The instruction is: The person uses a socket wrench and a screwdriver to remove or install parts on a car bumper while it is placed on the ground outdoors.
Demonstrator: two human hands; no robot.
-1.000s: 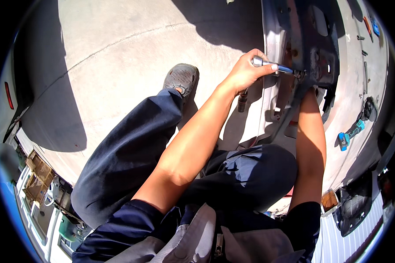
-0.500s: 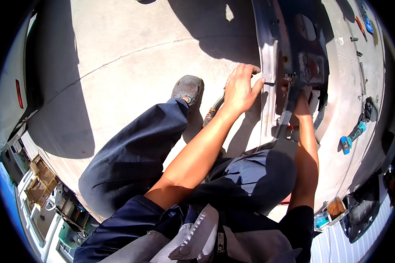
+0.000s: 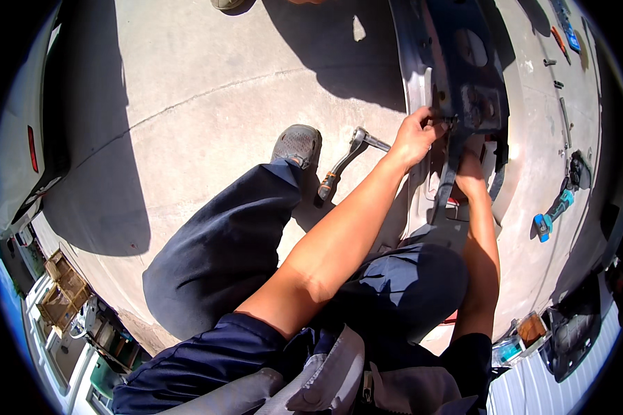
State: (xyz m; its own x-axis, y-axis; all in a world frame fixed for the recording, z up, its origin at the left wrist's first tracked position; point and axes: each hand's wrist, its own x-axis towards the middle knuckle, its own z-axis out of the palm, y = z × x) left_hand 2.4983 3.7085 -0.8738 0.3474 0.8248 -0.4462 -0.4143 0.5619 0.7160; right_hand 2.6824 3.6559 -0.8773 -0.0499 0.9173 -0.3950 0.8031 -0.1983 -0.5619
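A long dark metal car body panel (image 3: 479,104), with cut-outs and a pale edge, lies in front of me to the right. My left hand (image 3: 419,137) is at its near edge, thumb and fingers pinched at a small fitting; whatever is between the fingertips is too small to make out. My right hand (image 3: 470,174) reaches into an opening in the panel, its fingers hidden by the dark metal. Left of my left forearm, a ratchet wrench (image 3: 333,177) with an orange-and-black handle and a socket extension lies on the concrete.
A teal cordless power tool (image 3: 555,211) rests on the ground at the right. Beyond it lie a long bar (image 3: 565,121) and orange-handled pliers (image 3: 561,43). A white vehicle (image 3: 22,145) stands at far left. Another person's shoe (image 3: 228,4) shows at the top edge.
My left hand has moved right and closed its fingers at the panel fitting. More of the ratchet wrench now shows. Another person's shoe has come further into view. My right hand stays in the opening.
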